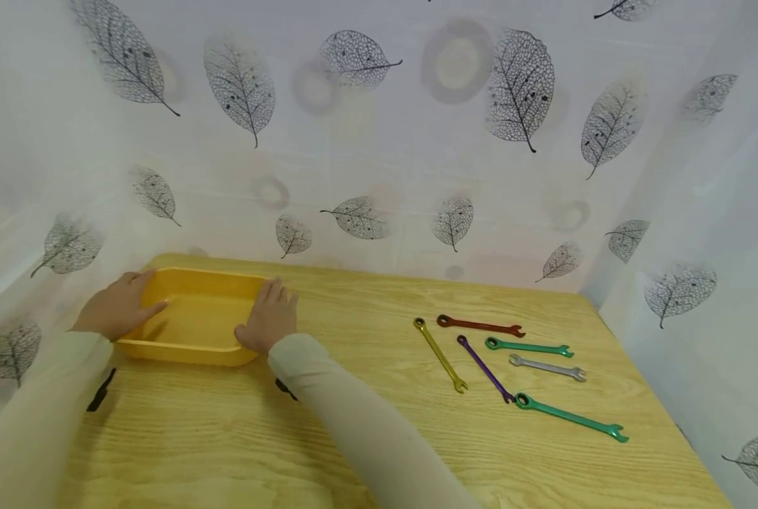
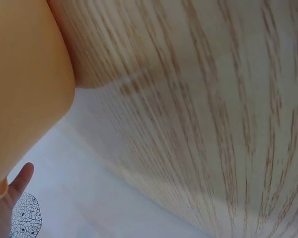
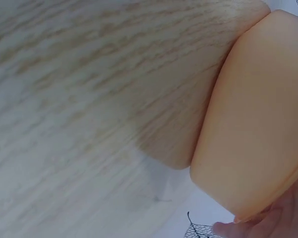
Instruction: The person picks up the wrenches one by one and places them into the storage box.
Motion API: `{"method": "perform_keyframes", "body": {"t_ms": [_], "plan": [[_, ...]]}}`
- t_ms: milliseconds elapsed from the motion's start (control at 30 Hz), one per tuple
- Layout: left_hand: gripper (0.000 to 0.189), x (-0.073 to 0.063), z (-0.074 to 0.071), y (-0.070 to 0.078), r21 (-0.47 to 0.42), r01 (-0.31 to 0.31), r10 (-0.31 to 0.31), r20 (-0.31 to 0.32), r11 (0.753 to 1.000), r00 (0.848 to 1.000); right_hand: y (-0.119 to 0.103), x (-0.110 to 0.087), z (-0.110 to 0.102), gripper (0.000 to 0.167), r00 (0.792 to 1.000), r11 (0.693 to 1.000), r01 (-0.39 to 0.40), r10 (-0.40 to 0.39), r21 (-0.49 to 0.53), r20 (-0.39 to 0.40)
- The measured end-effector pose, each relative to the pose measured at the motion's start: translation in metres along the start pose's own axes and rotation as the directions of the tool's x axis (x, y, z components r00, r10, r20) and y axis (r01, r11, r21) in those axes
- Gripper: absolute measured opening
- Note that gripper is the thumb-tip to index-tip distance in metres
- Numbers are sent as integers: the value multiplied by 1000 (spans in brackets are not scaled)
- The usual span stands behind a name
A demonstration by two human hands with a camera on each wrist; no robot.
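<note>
Yellow tray (image 1: 194, 322) sits on the wood-grain table (image 1: 194, 438), left of centre in the head pic, w/ a hand on each short end. L hand (image 1: 114, 307) grips its left rim, thumb over the edge to the inside, other fingers at the outer side nr the far corner; R hand (image 1: 269, 318) holds the right rim, thumb on the inner side, fingers pointing up-frame along the far right corner. Wrist cams show the tray's outer wall close up: left edge in the L view, right side in the R. Six wrenches lie right of centre: yellow wrench (image 1: 440, 355) slanting, red wrench (image 1: 483, 326) topmost, purple wrench (image 1: 484, 367) slanting btwn, then upper green wrench (image 1: 530, 347), silver wrench (image 1: 547, 367) just below it, & lower green wrench (image 1: 570, 418) nearest the bottom, its ring end by the purple one's tip; can't tell if touching. Leaf-print sheet (image 1: 404, 155) fills the top of frame.
</note>
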State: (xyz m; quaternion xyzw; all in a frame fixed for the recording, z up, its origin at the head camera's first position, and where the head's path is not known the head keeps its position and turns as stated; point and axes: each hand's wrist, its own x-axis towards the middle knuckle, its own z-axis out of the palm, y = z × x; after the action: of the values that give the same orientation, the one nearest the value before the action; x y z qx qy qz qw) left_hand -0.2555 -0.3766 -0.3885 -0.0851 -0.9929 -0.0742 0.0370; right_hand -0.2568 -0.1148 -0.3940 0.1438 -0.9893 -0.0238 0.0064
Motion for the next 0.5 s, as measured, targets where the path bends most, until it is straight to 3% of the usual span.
{"method": "perform_keyframes", "body": {"t_ms": [167,300,500], "plan": [[71,-3,-3,-2,-61,77,-76,25,995,997,-2,-2,-7,78,998,999,-48,49,-19,47],[61,-5,-3,-3,-125,123,-125,-7,984,992,-2,-1,-13,77,991,995,-85,89,-43,102],[52,-10,-5,-1,-173,174,-181,-26,970,983,1,2,-16,77,988,990,-89,101,-109,113]]}}
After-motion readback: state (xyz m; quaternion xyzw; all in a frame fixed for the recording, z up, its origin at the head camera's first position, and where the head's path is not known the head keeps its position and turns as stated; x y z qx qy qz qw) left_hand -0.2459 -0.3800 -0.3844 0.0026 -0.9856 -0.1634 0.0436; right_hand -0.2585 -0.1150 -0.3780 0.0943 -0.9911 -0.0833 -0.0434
